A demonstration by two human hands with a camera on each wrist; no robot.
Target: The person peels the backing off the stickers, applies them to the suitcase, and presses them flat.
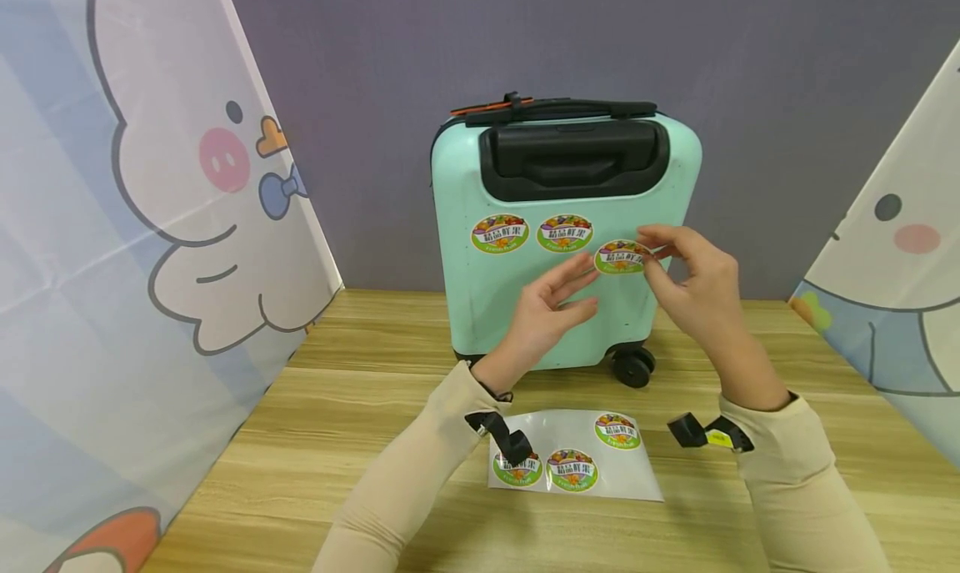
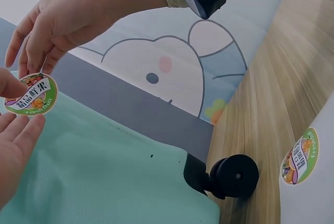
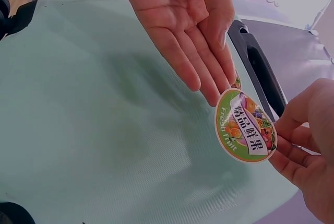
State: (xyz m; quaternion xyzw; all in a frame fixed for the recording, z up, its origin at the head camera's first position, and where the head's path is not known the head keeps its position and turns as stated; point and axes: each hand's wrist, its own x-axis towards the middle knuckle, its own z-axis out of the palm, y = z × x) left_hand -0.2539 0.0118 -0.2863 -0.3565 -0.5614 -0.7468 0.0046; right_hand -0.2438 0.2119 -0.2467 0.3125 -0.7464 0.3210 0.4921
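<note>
Soft, even light, apparently from above, fills the head view, leaving faint diffuse shadows on the yellowish wood-grain table (image 1: 360,406) beneath the beige fabric sleeves (image 1: 416,456) and a mild sheen on the flat white backing sheet (image 1: 630,477). The left wrist view is dimmer and muted in colour, its fine detail smoothed. In the right wrist view, broad soft-edged shadows cross the mint-green hard-shell suitcase (image 3: 130,145), pale glare washes out the whitish fabric backdrop (image 3: 292,4) at upper right, and the oval green-and-white printed sticker (image 3: 246,126) reads crisply.
</note>
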